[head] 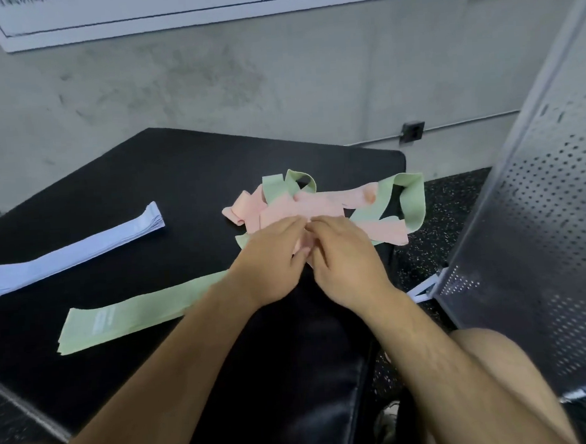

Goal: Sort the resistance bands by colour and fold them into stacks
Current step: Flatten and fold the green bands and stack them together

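On the black padded bench (117,184), a flat stack of pale blue bands (77,250) is laid with its long axis running from near left to far right. Nearer, a flattened stack of green bands (132,312) is aligned much the same way, its right end hidden under the left hand (270,261). A loose tangle of pink and green bands (328,206), thin, matte and looped, is heaped at the far right edge. A pink band is pinched by the fingertips of both the left hand and the right hand (347,259).

Black bench (117,184): blue stack (74,250), green stack (135,308), pink-green tangle (318,203).
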